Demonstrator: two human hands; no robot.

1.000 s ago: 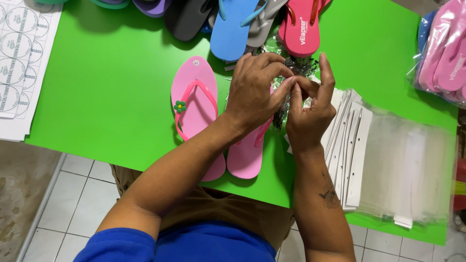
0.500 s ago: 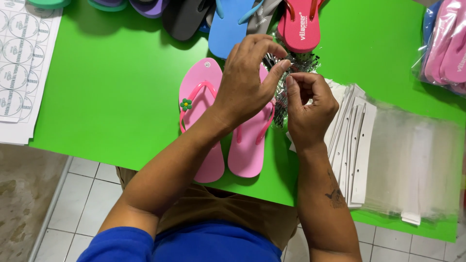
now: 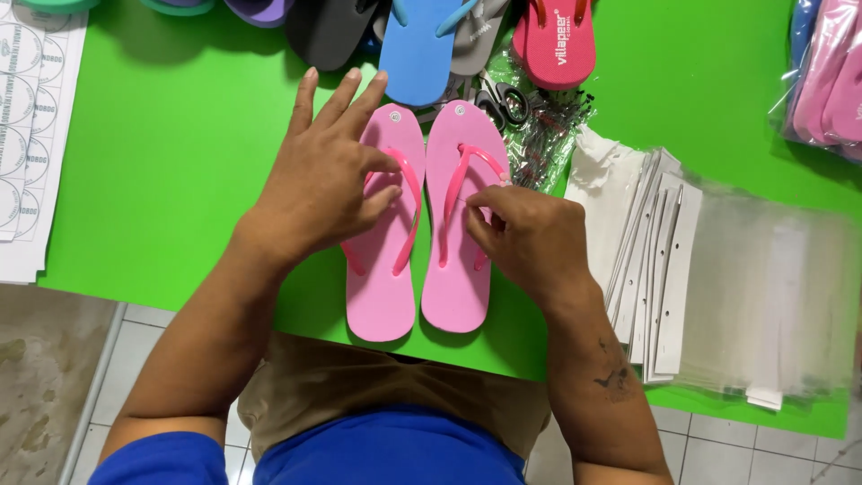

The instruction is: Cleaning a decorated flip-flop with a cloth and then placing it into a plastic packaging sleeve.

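**Pink flip-flops lined up as a pair, one hand on each**

So, closest to the camera you've got the person's forearms coming up over the near edge of the green worktop [image 3: 162, 180]. Two pink flip-flops lie flat, side by side and touching along their inner edges, toes pointing away, heels near the worktop's front edge. Looks like they're squared up that way so the pair matches.

The left hand [image 3: 328, 180] is spread wide, palm down, lying over the left flip-flop [image 3: 384, 287], fingers fanned past the toe end. My guess is it's pinning that one so it doesn't slide. The right hand [image 3: 530, 238] is curled up, fingertips pressed together right at the strap of the right flip-flop [image 3: 458, 287]. It seems to pinch the strap or something tiny on it, can't really tell which.

Just right of that hand sits a fanned stack of clear bags with white card headers [image 3: 664, 269], within easy reach. Further back, past the toes, there's a pair of scissors [image 3: 503, 101] on a crinkly bag of small black bits [image 3: 548, 135]. At the far edge is a row of other flip-flops: blue [image 3: 417, 49], red [image 3: 554, 40], black [image 3: 328, 31]. Sticker sheets [image 3: 31, 135] lie off to the far left.
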